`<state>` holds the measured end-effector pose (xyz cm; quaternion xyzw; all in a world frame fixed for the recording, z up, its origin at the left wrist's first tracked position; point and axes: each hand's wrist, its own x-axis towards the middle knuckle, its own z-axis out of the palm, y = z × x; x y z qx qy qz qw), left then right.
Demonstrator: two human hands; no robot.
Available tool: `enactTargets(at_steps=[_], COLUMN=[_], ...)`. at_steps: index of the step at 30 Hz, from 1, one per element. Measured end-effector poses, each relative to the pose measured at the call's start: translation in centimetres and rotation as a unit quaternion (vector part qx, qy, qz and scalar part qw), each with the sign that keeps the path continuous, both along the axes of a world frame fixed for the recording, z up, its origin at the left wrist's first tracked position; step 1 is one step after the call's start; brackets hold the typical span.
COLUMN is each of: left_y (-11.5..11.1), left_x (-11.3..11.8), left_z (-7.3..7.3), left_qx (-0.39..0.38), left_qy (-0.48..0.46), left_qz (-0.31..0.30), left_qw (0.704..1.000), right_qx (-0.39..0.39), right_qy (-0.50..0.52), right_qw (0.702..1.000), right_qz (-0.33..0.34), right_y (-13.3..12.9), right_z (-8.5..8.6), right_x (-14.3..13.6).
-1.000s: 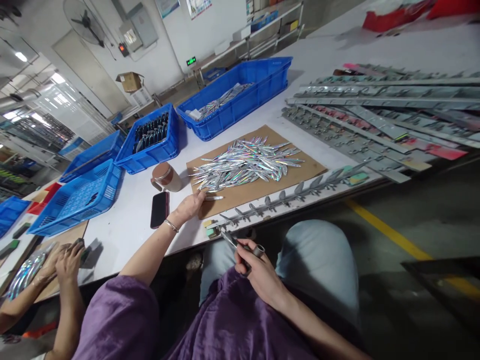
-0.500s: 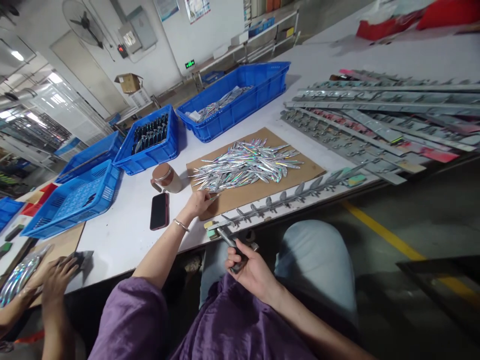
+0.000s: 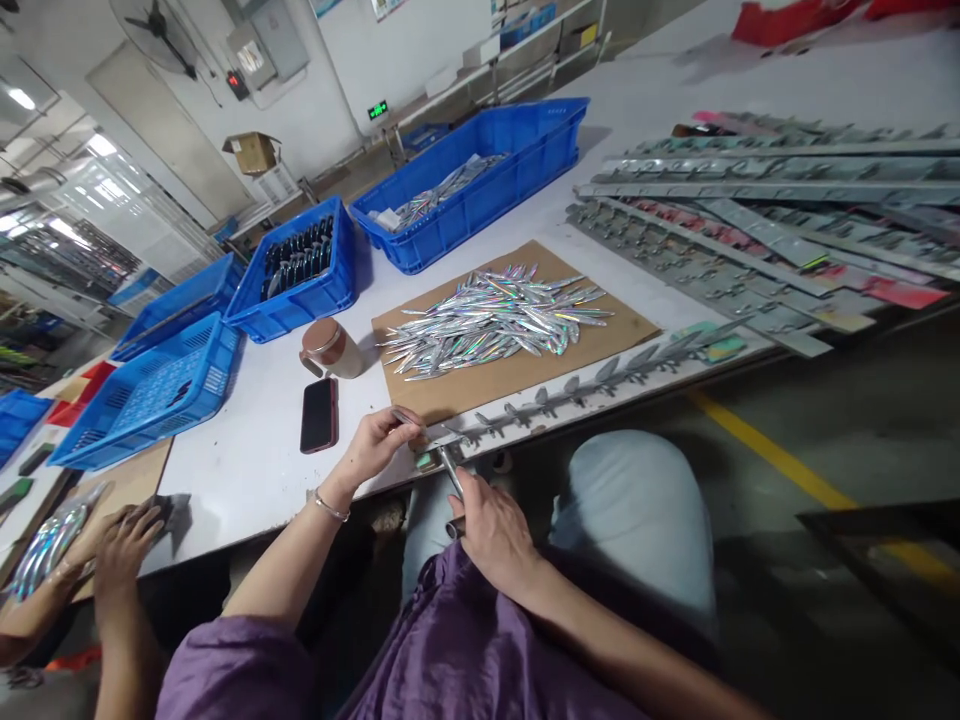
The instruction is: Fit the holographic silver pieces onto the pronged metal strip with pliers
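Just beside silver pieces (image 3: pixel 495 322): mug (image 3: pixel 341 352)

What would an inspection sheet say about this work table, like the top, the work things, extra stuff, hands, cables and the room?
Surface: white table, partly covered by a brown sheet.
Job's things: silver pieces heaped on the sheet; a clip strip along the near edge; metal racks piled at the right.
Clutter: a phone and a mug, left of the sheet.
Hands: left hand holds a thin piece; right hand grips a metal tool by the strip's left end.
Cables: nothing seen near the hands.
Surroundings: blue trays, a fan, another person's hands at the left.
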<state>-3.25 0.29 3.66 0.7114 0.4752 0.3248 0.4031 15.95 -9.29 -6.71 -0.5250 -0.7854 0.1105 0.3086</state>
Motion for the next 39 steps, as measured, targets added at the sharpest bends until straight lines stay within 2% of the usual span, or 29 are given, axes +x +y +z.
enactTargets(at_steps=[3, 8, 12, 14, 18, 20, 21, 22, 23, 25, 27, 29, 30, 31, 32, 35, 37, 39], left_y=[-0.7, -0.3, 0.2, 0.3, 0.1, 0.0, 0.0, 0.0, 0.0, 0.0, -0.1, -0.2, -0.2, -0.3, -0.4, -0.7, -0.9, -1.0], left_x=[0.3, 0.6, 0.9, 1.1, 1.2, 1.2, 1.2, 1.3, 1.3, 1.3, 1.3, 1.4, 1.4, 1.4, 1.5, 1.6, 1.6, 1.6], left_z=[0.2, 0.7, 0.9, 0.8, 0.6, 0.6, 0.6, 0.6, 0.6, 0.5, 0.5, 0.4, 0.4, 0.4, 0.4, 0.4, 0.4, 0.5], left_qx=[0.029, 0.09, 0.129, 0.134, 0.13, 0.13, 0.132, 0.135, 0.137, 0.141, 0.146, 0.15, 0.149, 0.148, 0.145, 0.137, 0.137, 0.14], left_qy=[0.062, 0.136, 0.172, 0.181, 0.19, 0.189, 0.188, 0.186, 0.186, 0.182, 0.176, 0.168, 0.166, 0.165, 0.165, 0.17, 0.171, 0.169], left_qz=[-0.025, -0.074, -0.129, -0.135, -0.111, -0.107, -0.107, -0.106, -0.105, -0.106, -0.107, -0.106, -0.106, -0.104, -0.1, -0.085, -0.078, -0.077], left_qw=[0.997, 0.984, 0.968, 0.965, 0.967, 0.967, 0.967, 0.967, 0.967, 0.967, 0.968, 0.968, 0.969, 0.97, 0.97, 0.972, 0.973, 0.972], right_qx=[0.008, -0.015, -0.06, -0.136, -0.347, -0.382, -0.37, -0.349, -0.324, -0.261, -0.203, -0.166, -0.167, -0.198, -0.249, -0.394, -0.44, -0.439], right_qy=[0.019, 0.053, 0.183, 0.293, 0.445, 0.53, 0.563, 0.579, 0.576, 0.487, 0.352, 0.242, 0.225, 0.256, 0.311, 0.457, 0.54, 0.612], right_qw=[1.0, 0.998, 0.981, 0.946, 0.825, 0.755, 0.737, 0.735, 0.751, 0.834, 0.914, 0.956, 0.96, 0.946, 0.917, 0.797, 0.716, 0.657], right_qz=[0.006, 0.019, -0.005, -0.027, 0.019, 0.053, 0.053, 0.04, 0.022, -0.007, 0.001, 0.014, 0.011, 0.008, 0.01, 0.037, 0.052, 0.038], right_y=[0.0, 0.0, -0.3, -0.3, 0.2, 0.6, 0.7, 0.7, 0.7, 0.7, 0.6, 0.6, 0.7, 0.8, 0.9, 1.2, 1.3, 1.2], right_z=[-0.1, -0.5, -0.3, 0.2, 1.5, 1.7, 1.6, 1.5, 1.4, 1.3, 1.6, 2.2, 2.5, 2.7, 2.8, 2.5, 2.0, 1.5], right_x=[0.1, 0.3, 0.1, 0.0, 0.0, 0.3, 0.5, 0.8, 1.2, 1.9, 2.4, 2.4, 2.3, 2.1, 1.9, 1.1, 0.8, 1.0])
